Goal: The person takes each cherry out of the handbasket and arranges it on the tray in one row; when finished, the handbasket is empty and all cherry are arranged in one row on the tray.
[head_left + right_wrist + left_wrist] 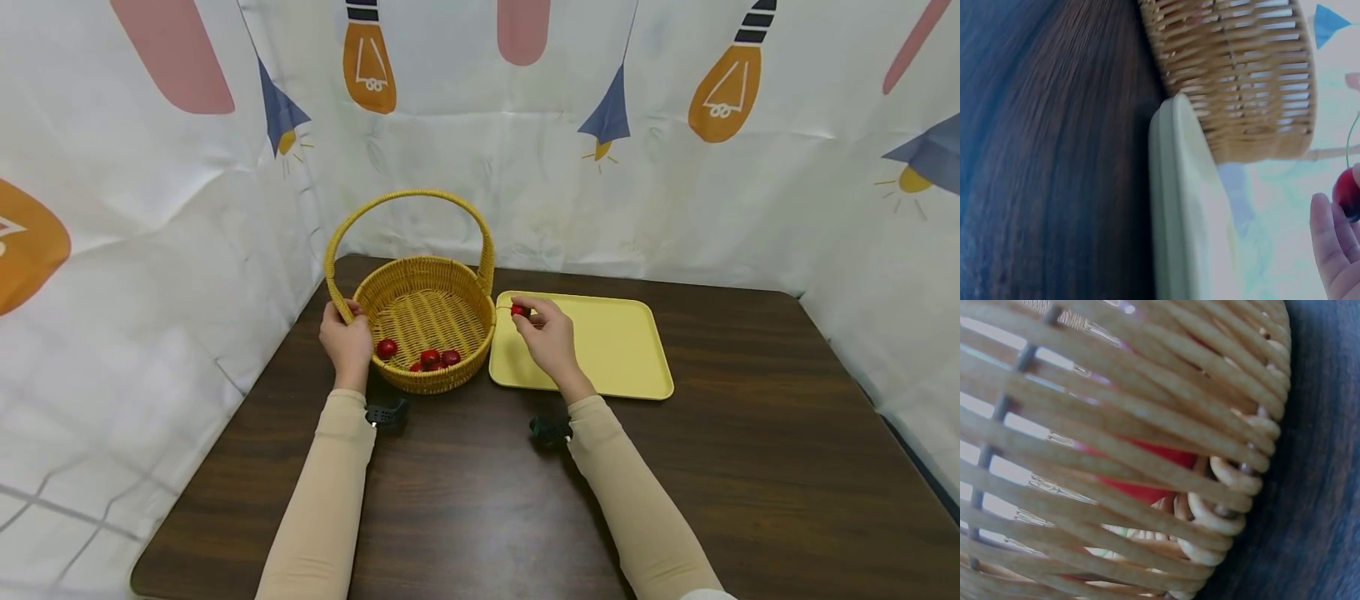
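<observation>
My left hand (348, 346) grips the yellow wicker basket (450, 385) at its left side, where the tall arched handle (408, 194) meets the rim. Several red cherries (430, 357) lie along the near side of the basket's floor. Over the left part of a pale yellow tray (615, 350), my right hand (553, 340) pinches one red cherry (519, 311) between thumb and fingers. Its thin green stem (1349, 140) shows in the right wrist view. The left wrist view is filled by the basket's woven wall (1097, 412), with red showing through the gaps.
The basket and tray stand side by side toward the back of a dark wooden table (465, 492). A white cloth (540, 200) printed with bulbs and lamps hangs behind and along the sides.
</observation>
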Demonstrator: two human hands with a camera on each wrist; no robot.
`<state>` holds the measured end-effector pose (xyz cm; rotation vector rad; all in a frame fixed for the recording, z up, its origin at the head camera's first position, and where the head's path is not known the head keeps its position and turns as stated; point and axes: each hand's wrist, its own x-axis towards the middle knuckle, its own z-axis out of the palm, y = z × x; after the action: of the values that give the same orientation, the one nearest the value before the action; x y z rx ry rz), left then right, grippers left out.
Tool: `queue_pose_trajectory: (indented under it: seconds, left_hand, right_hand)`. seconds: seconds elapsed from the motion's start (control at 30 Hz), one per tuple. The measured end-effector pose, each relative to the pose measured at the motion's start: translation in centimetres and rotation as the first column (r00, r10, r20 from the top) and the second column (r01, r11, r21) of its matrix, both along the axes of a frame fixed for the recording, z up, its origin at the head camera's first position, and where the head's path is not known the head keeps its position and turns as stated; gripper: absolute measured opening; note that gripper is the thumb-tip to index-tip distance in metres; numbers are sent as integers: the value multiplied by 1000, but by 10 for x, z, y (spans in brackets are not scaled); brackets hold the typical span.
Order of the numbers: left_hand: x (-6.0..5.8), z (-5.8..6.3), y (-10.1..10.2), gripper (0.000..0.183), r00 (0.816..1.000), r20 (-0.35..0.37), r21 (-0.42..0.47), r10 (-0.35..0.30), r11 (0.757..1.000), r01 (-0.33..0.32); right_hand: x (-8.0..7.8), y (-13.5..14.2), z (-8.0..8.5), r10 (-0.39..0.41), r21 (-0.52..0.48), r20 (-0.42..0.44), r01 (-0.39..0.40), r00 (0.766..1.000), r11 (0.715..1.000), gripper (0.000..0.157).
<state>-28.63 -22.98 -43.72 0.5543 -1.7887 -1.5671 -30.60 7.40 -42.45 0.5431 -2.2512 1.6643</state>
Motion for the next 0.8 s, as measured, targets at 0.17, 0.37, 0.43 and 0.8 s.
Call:
queue_pose_trajectory:
  seconds: [0.17, 0.37, 0.43, 0.8]
  left_hand:
    - [1, 2, 1, 18, 1000, -11, 9, 0, 1000, 0]
    - [2, 1, 1, 17, 1000, -10, 12, 6, 1000, -6]
    - [2, 1, 1, 17, 1000, -11, 6, 8, 1000, -8]
    - [3, 1, 4, 17, 1000, -5, -7, 18, 1000, -18]
  right_hand:
    - [-10, 6, -14, -71, 44, 83, 68, 994, 997, 30]
    - [-15, 8, -27, -104, 104, 193, 85, 976, 991, 37]
    - [-16, 8, -30, -98, 108, 212, 76, 972, 991, 37]
    - [-21, 12, -42, -98, 254, 212, 42, 972, 966, 33]
